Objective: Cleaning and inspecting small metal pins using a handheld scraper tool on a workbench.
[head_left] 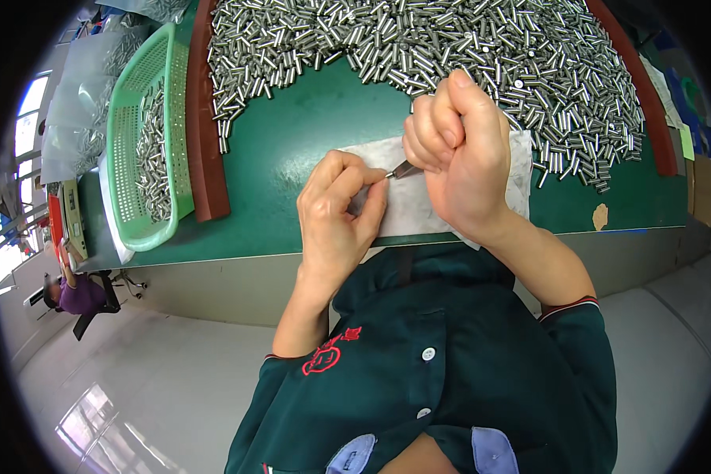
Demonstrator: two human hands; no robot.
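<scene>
Green worktop [308,118] carries everything here. Biggest item on it: loose pile of metal pins [426,39] across the far side, front edge ragged, curving around a bare patch ahead of the left hand. Light green perforated basket [118,150] sits at the left, outside the rail, with more loose pins [154,158] in it. Red-brown rails flank the pile: left rail [205,134] and right rail [648,103]. White sheet [419,209], creased and smudged, lies flat under both hands near the worktop's front edge.

Right grip [470,150]: fingers curled into a fist, thumb up, closed around a dark tapered tool. Left grip [332,201]: thumb and index finger pinched together on a small metal piece, no visible gap at the fingertips.

Tapered tool [405,169] sticks out of the right grip's lower left side, narrow end aimed at the left fingertips. Dark grey-brown, slim; rest of it hidden in the fist, can't tell the exact type.

Small metal piece [389,174] is right at the left fingertips, above the sheet, between the two hands. Shiny, silvery, mostly covered; only a bit shows. Tool tip meets it or sits just beside it, can't tell which.
</scene>
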